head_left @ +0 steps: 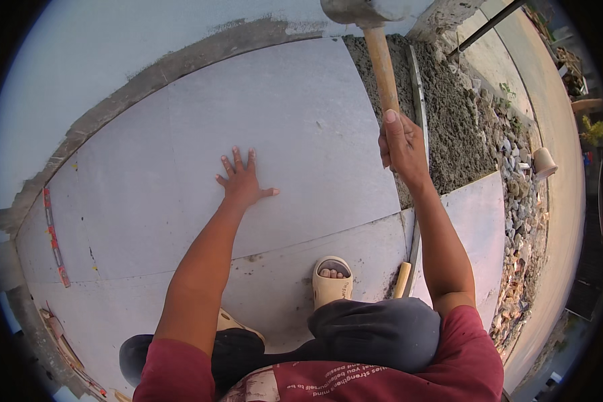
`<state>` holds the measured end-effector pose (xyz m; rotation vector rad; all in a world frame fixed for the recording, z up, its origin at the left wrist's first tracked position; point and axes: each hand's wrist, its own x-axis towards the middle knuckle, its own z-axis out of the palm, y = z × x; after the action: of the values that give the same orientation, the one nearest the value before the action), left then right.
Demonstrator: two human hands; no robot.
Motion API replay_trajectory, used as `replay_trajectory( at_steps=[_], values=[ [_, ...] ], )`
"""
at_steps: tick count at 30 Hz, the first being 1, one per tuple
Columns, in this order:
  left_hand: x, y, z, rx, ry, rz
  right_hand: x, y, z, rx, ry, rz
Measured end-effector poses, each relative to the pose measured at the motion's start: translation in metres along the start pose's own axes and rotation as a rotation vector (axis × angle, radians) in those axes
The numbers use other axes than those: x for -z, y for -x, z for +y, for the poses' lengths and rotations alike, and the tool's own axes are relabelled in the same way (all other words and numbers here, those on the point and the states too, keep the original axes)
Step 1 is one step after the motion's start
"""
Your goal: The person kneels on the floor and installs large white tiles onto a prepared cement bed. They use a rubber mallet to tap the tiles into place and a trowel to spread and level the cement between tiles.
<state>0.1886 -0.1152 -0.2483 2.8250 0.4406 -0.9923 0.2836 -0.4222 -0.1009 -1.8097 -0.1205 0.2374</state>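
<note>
Fingers spread, my left hand [241, 179] rests flat on a large light-grey floor tile [301, 127]. My right hand [403, 144] is closed round the wooden handle of a mallet [382, 70]. The mallet is raised with its thick grey head at the top edge of the view, where part of it is cut off. Beyond the tile's right edge lies rough, wet-looking grey mortar [457, 117]. A thin straight strip [419, 87] runs through this mortar, close to my right hand.
A red spirit level [55, 238] lies on tiles at the left. Near my sandal [332, 281] is a short wooden handle [402, 280]. Broken stones [512, 221] line the right side, with a pale bucket [545, 162] beside them. A wall [114, 74] borders the tiles.
</note>
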Motion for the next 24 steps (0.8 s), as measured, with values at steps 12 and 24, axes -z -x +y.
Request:
replay_trajectory(
  at_steps=[12, 24],
  values=[
    [-0.030, 0.058, -0.001, -0.119, -0.066, 0.012, 0.013, 0.131, 0.119, -0.227, 0.441, -0.242],
    [-0.033, 0.069, 0.015, -0.050, -0.110, -0.056, -0.014, 0.179, 0.125, -0.324, 0.422, -0.214]
  ],
)
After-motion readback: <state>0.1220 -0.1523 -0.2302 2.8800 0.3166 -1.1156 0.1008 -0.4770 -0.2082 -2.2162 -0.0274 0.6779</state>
